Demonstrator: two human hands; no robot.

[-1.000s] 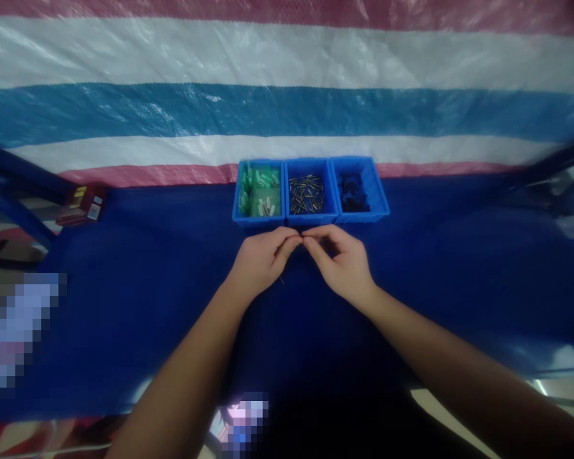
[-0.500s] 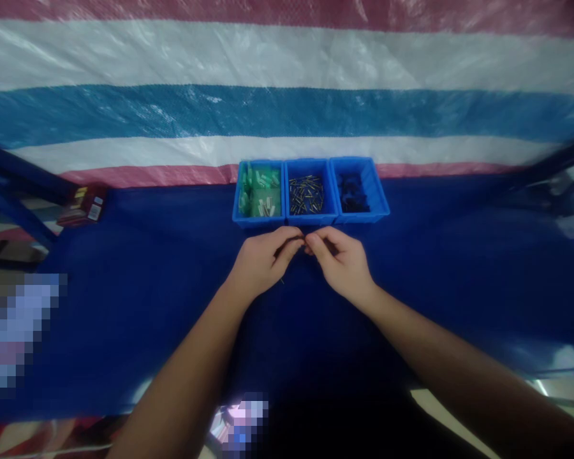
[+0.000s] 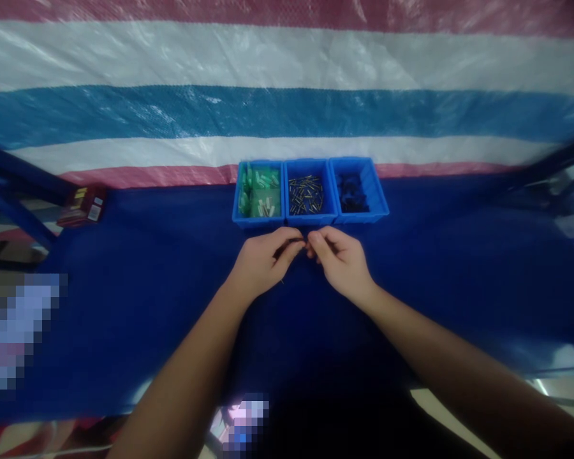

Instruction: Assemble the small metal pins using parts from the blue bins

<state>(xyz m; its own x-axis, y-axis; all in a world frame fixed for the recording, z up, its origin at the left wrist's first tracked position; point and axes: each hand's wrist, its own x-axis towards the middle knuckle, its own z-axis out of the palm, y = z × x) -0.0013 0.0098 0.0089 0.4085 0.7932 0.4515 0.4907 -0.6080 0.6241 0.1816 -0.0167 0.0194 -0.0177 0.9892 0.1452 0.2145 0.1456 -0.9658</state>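
Observation:
My left hand point(image 3: 266, 256) and my right hand point(image 3: 338, 260) meet fingertip to fingertip just in front of three blue bins. Both are closed in a pinch; whatever small thing lies between the fingertips is too small and dark to name. A thin dark tip shows below the left palm. Behind the hands, the middle bin point(image 3: 310, 220) holds many slim metal pins point(image 3: 307, 194). In the left bin point(image 3: 258, 222) lie green plastic bags point(image 3: 247, 185) and small pale pieces point(image 3: 266, 207). Dark small parts point(image 3: 354, 194) fill the bottom of the right bin point(image 3: 375, 191).
A dark blue cloth point(image 3: 138, 287) covers the table. At its far left sits a dark red box point(image 3: 82, 205). Blue metal posts point(image 3: 22, 204) stand at the sides, and a striped tarp point(image 3: 287, 111) hangs behind. Two pixelated patches lie at the lower left and bottom.
The fingertips of my right hand have shifted very slightly while staying against the left ones. The bins and the left hand look the same.

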